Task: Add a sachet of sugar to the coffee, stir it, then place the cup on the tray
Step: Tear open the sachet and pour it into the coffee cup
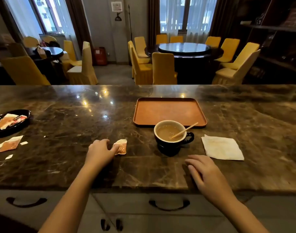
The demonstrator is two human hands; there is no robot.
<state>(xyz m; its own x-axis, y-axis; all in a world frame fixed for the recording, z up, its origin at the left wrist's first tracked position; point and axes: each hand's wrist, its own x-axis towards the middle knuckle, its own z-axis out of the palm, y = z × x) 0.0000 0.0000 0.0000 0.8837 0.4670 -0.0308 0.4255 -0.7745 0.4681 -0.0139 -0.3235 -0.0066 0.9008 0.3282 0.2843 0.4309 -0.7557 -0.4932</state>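
Observation:
A dark cup of milky coffee (170, 142) stands on the marble counter, just in front of the orange tray (169, 100). A wooden stir stick (186, 130) leans in the cup, its upper end pointing right. An orange and white sugar sachet (121, 146) lies on the counter left of the cup. My left hand (99, 152) rests beside it, fingertips touching its left edge. My right hand (206, 175) lies flat on the counter in front of the cup, holding nothing.
A white napkin (223, 148) lies right of the cup. At the far left, a black dish (24, 115) holds more sachets, and a torn sachet (10, 143) with paper scraps lies near it. Drawers run under the counter's front edge.

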